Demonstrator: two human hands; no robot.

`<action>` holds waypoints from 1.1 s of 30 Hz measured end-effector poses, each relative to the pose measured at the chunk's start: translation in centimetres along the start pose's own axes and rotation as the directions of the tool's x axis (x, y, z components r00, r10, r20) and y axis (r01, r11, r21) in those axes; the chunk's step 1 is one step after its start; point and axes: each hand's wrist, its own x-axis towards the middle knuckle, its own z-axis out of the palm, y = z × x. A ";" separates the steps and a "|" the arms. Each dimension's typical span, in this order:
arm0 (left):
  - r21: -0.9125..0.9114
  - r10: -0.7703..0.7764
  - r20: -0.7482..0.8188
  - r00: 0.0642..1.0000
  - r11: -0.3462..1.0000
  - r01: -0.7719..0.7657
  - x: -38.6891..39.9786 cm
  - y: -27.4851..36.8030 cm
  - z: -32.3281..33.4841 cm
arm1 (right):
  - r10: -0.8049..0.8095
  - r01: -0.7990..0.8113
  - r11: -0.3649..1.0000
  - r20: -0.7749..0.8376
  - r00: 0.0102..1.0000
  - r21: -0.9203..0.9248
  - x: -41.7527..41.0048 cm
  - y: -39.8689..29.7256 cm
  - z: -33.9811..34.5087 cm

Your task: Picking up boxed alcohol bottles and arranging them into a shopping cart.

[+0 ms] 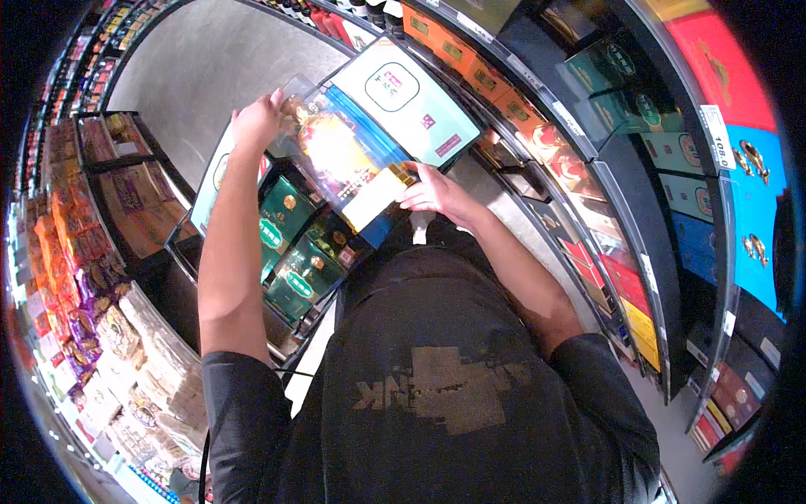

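Both hands are on a flat blue package (pixel 343 148) with a bright yellow and red picture, a glossy clear cover and a white panel edged in gold. My left hand (pixel 258 120) grips its far left corner, where the clear plastic sticks out. The fingers of my right hand (pixel 434 192) close on the near right corner, beside a gold edge. Beyond the package lies a pale mint gift box (pixel 434 94) bearing writing. Below it, dark green gift boxes (pixel 283 205) sit in a black-framed rack or cart. Another pale box (pixel 211 179) is partly hidden behind my left forearm.
Shelves with orange boxes (pixel 482 79) and price labels curve along the right. A bright blue box (pixel 755 208) stands at the far right. Bagged snacks (pixel 132 353) and a dark bin of brown packages (pixel 135 201) line the left. Grey floor (pixel 208 57) shows ahead.
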 end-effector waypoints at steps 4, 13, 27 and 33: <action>0.128 0.038 -0.040 0.998 0.991 -0.033 -1.3 -1.3 -0.3 | -0.033 0.033 0.997 0.005 0.999 -0.069 -0.4 1.5 -1.1; 0.057 0.111 -0.372 0.921 0.994 -0.097 -2.7 -3.2 2.2 | -0.234 0.220 0.942 -0.026 0.972 -0.253 2.1 3.4 -0.8; -0.178 -0.008 -0.511 0.859 0.979 -0.097 -2.2 -3.3 3.8 | -0.096 0.075 0.888 -0.024 0.995 -0.453 2.3 1.2 -0.1; -0.149 -0.013 -0.452 0.892 0.987 -0.062 -2.9 -3.6 2.9 | -0.110 0.080 0.869 -0.032 0.993 -0.489 1.6 1.3 -0.1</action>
